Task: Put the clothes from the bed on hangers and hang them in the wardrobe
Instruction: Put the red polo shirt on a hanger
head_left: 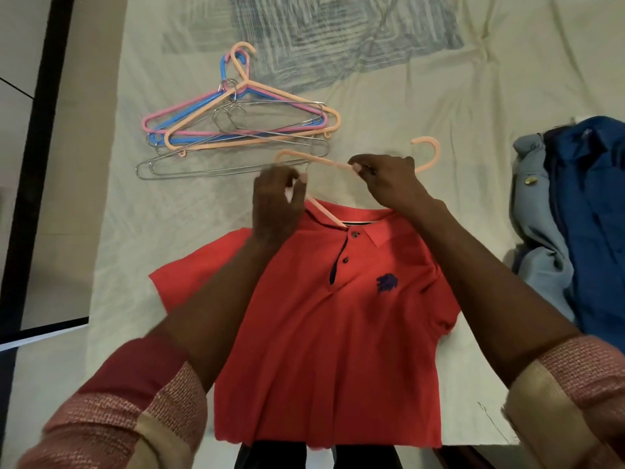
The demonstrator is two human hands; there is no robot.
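Hanger work is the step in hand: you hold the peach hanger (324,160) over the collar of the red polo shirt (324,316), which lies flat, front up, near the bed's (439,96) near edge with its hem reaching that edge. Your right hand (389,184) pinches the hanger's upper bar close to the hook, and your left hand (277,204) pinches the lower arm, whose tip already points into the neck opening just above the top button.

To do this well, feed that lower arm through the collar and toward one shoulder first, keeping the bar tilted so it slides under the fabric rather than catching the placket. The top button looks fastened, so the opening is probably tight; ease the collar over the second arm instead of forcing it. Once both arms sit in the shoulders, lift by the hook so the shirt hangs level.

Spare hangers (236,130), plastic and wire, lie piled toward the bed's left edge, well apart from the shirt. More clothes, a blue pile (581,211), wait at the right edge. No wardrobe is visible, so nothing shows where the shirt will go.
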